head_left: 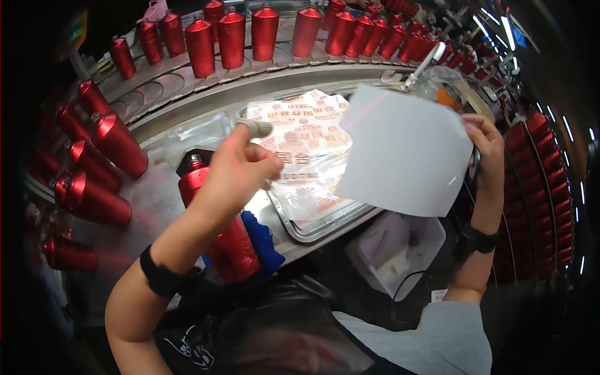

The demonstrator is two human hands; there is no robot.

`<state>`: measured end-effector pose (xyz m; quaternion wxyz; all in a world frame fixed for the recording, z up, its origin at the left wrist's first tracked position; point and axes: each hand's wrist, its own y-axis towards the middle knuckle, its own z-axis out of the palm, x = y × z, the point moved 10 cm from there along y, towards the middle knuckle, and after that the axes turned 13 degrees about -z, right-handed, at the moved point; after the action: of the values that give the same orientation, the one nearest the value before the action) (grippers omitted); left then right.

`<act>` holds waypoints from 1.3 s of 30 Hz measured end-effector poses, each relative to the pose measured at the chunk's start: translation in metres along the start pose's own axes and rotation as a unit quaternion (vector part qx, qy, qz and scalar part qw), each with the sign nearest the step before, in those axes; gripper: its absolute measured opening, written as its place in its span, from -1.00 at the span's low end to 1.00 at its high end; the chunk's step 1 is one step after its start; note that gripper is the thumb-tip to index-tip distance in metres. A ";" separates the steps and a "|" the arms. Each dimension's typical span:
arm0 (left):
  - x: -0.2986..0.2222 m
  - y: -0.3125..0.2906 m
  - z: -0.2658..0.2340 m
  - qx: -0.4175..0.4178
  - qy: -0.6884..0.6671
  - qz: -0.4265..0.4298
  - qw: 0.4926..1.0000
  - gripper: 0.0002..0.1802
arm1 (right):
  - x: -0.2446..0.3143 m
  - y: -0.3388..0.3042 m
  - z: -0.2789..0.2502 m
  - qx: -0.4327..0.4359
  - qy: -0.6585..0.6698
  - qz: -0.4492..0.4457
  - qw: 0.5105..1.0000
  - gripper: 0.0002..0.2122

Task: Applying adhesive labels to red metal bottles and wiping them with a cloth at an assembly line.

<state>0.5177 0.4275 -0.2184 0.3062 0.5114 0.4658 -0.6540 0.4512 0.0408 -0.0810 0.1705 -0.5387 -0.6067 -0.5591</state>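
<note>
My right hand (485,145) grips the right edge of a large white sheet (406,153), held up over the right part of a metal tray (310,234). The sheet's face toward me is plain. My left hand (247,155) hovers by the tray's left side, its thumb and fingers drawn together; what they pinch, if anything, is hard to make out. A pale ribbed finger cot (259,129) covers one fingertip. Shiny printed transfer sheets (306,122) with gold-brown lettering lie in the tray. Below my left forearm, a red bottle (232,253) leans on a blue cloth (262,240), partly hidden.
Red bottles (232,40) line a curved conveyor (187,84) at the back. More red bottles (119,144) lie tilted at the left. A white bin (400,250) stands below the tray's right side. Racks of red bottles (531,200) fill the right. A white curved pipe (426,64) rises behind the sheet.
</note>
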 end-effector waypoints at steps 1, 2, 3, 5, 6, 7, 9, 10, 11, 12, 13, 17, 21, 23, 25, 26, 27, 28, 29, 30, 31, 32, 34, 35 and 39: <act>-0.002 -0.005 -0.005 -0.006 -0.001 0.018 1.000 -0.40 | -0.025 -0.014 -0.024 -0.002 -0.012 0.021 1.000 -0.83; -0.001 -0.012 -0.011 -0.013 -0.013 0.025 0.999 -0.45 | -0.051 -0.026 -0.053 -0.036 -0.026 0.021 0.999 -0.82; 0.002 -0.018 -0.016 -0.013 -0.011 0.014 1.000 -0.45 | -0.075 -0.044 -0.086 -0.079 -0.063 0.005 0.995 -0.83; 0.003 -0.031 -0.024 0.003 -0.047 0.007 0.999 -0.43 | -0.150 -0.098 -0.149 -0.109 -0.040 0.122 0.986 -0.84; 0.002 -0.036 -0.029 -0.009 -0.038 0.009 0.999 -0.43 | -0.186 -0.132 -0.182 -0.109 -0.067 0.188 0.974 -0.83; 0.004 -0.042 -0.034 -0.022 -0.030 0.005 0.999 -0.43 | -0.221 -0.169 -0.209 -0.128 -0.050 0.215 0.967 -0.81; 0.007 -0.056 -0.040 -0.037 -0.042 0.007 0.998 -0.43 | -0.286 -0.254 -0.269 -0.161 -0.116 0.312 0.929 -0.77; 0.009 -0.060 -0.042 -0.043 -0.033 0.001 0.999 -0.43 | -0.310 -0.289 -0.291 -0.185 -0.126 0.286 0.931 -0.74; 0.009 -0.064 -0.044 -0.052 -0.025 0.001 0.998 -0.43 | -0.338 -0.330 -0.317 -0.269 -0.134 0.308 0.903 -0.77; 0.011 -0.067 -0.045 -0.066 -0.008 0.002 0.998 -0.38 | -0.363 -0.371 -0.335 -0.324 -0.139 0.327 0.877 -0.75; 0.013 -0.070 -0.045 -0.064 -0.011 -0.006 0.998 -0.38 | -0.377 -0.372 -0.330 -0.161 -0.315 0.297 0.887 -0.70; 0.015 -0.086 -0.052 -0.103 -0.021 0.009 0.994 -0.34 | -0.412 -0.413 -0.327 -0.199 -0.468 0.499 0.702 -0.56; 0.018 -0.106 -0.069 -0.121 -0.054 0.000 0.991 -0.29 | -0.331 -0.215 -0.166 -0.166 -0.178 0.139 0.960 -0.81; 0.020 -0.118 -0.081 -0.149 -0.064 0.007 0.987 -0.29 | -0.256 -0.134 -0.067 -0.109 -0.127 0.099 0.981 -0.87; 0.022 -0.127 -0.090 -0.169 -0.079 0.011 0.982 -0.30 | -0.156 -0.087 0.051 0.028 -0.056 -0.003 0.998 -0.86; 0.024 -0.132 -0.092 -0.180 -0.084 0.011 0.980 -0.30 | -0.121 -0.088 0.102 0.077 -0.039 0.028 0.996 -0.87; 0.027 -0.135 -0.094 -0.192 -0.091 -0.001 0.977 -0.31 | -0.077 -0.096 0.157 0.147 0.018 0.000 0.989 -0.87; 0.029 -0.139 -0.094 -0.195 -0.098 -0.008 0.976 -0.31 | -0.044 -0.109 0.210 0.217 0.057 0.002 0.974 -0.85; 0.025 -0.142 -0.095 -0.198 -0.106 0.014 0.974 -0.31 | -0.012 -0.124 0.253 0.304 0.075 -0.010 0.950 -0.82; 0.025 -0.144 -0.092 -0.191 -0.117 0.007 0.975 -0.31 | 0.009 -0.134 0.285 0.347 0.126 0.004 0.929 -0.79; 0.029 -0.145 -0.090 -0.191 -0.123 -0.016 0.974 -0.30 | 0.029 -0.144 0.313 0.392 0.176 0.002 0.903 -0.75; 0.027 -0.145 -0.085 -0.170 -0.132 -0.011 0.976 -0.28 | 0.031 -0.152 0.334 0.409 0.209 0.061 0.886 -0.70; 0.025 -0.144 -0.078 -0.144 -0.147 0.003 0.979 -0.27 | 0.031 -0.168 0.361 0.428 0.282 0.178 0.840 -0.59; 0.019 -0.143 -0.072 -0.110 -0.152 0.034 0.982 -0.26 | 0.036 -0.173 0.368 0.414 0.361 0.220 0.806 -0.59; 0.040 -0.135 -0.080 -0.137 -0.152 0.023 0.979 -0.22 | 0.025 -0.185 0.373 0.420 0.398 0.304 0.757 -0.62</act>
<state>0.4185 0.5556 -0.2198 0.4552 0.3698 0.4875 -0.6468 0.4340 0.4120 -0.2704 0.7670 -0.2981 -0.4621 -0.3307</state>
